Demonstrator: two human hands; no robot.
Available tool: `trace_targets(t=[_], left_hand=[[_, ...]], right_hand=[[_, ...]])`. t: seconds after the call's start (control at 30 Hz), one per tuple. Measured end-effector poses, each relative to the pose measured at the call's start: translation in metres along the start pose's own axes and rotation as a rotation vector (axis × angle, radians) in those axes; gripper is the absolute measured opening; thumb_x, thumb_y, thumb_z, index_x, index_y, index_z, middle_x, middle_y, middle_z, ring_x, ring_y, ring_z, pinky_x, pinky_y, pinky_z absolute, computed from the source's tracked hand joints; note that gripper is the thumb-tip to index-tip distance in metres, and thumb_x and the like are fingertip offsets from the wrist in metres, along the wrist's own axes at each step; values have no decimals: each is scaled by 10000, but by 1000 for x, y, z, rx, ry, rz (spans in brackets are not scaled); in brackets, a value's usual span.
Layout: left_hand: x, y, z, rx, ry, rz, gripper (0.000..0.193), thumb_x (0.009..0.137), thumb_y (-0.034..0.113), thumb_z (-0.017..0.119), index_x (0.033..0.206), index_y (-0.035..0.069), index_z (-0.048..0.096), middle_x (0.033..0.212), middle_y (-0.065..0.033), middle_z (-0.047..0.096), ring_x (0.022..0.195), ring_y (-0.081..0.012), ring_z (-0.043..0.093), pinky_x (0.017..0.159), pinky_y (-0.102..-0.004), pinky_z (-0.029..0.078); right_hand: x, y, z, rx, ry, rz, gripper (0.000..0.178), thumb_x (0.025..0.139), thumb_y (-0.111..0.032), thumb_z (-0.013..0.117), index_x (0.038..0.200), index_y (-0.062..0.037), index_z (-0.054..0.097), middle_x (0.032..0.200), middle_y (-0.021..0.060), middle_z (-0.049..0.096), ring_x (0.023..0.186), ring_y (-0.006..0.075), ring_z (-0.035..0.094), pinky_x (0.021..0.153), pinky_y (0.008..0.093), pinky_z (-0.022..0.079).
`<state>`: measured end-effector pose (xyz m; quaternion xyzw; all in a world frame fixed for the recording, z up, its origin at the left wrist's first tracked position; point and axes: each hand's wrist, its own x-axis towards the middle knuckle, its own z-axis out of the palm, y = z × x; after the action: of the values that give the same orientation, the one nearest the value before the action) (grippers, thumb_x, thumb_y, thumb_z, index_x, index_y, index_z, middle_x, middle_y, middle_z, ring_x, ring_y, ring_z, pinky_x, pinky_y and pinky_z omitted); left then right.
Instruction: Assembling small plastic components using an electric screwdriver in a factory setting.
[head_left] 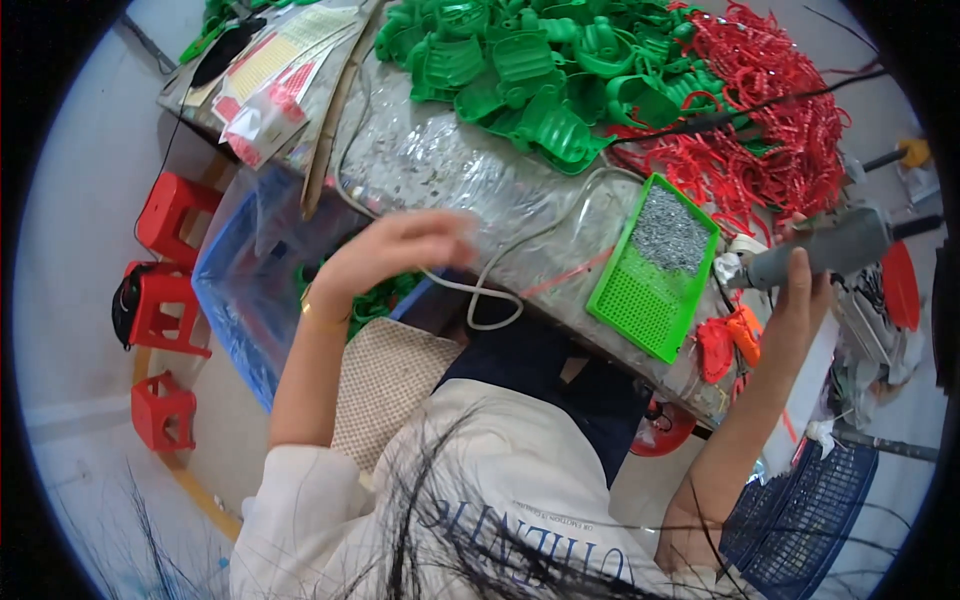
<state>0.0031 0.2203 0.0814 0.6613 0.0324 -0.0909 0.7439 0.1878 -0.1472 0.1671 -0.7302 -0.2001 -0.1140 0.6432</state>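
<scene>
My right hand (797, 290) is wrapped round a grey electric screwdriver (840, 245), at the right side of the table. The tool lies nearly level, its narrow end pointing left toward a bright green tray (652, 310). Small silver screws (668, 230) are heaped in the far part of that tray. My left hand (405, 245) hovers near the table's front edge, above a blue bin (235, 290) lined with clear plastic. Its fingers are stretched out, blurred at the tips, and nothing shows in them. Green plastic parts (375, 300) lie in the bin, partly hidden by my left forearm.
Moulded green plastic pieces (540, 80) pile up at the table's far side, beside a heap of red straps (770, 110). A pale cable (500, 260) loops over the front edge. Red stools (165, 410) stand at left; a dark blue basket (810, 520) is at lower right.
</scene>
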Motion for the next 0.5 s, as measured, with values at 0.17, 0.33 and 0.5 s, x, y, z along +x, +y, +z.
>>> trace_targets(t=[0.17,0.33,0.5], left_hand=[[134,-1,17,948,446,731,339,770,131,664,1102,110,599,882,-96,567,828,-273,561,723,-370,453],[186,-7,8,1507,666,909,156,666,55,618,810,101,579,778,-83,476,758,-270,513,632,-391,418],[198,1,2,1564,617,916,130,674,66,628,782,96,561,789,-70,479,766,-258,514,633,-369,418]], right_hand=[[-2,-10,7,-52,50,-31,367,892,-180,598,1193,13,515,1086,63,578,1018,136,530,915,264,395],[3,10,-50,-239,46,-18,295,887,-90,587,1167,0,563,1082,58,601,1031,133,546,908,257,416],[6,80,-107,-383,-19,169,231,883,-123,599,1085,-12,621,994,52,639,937,126,593,832,251,462]])
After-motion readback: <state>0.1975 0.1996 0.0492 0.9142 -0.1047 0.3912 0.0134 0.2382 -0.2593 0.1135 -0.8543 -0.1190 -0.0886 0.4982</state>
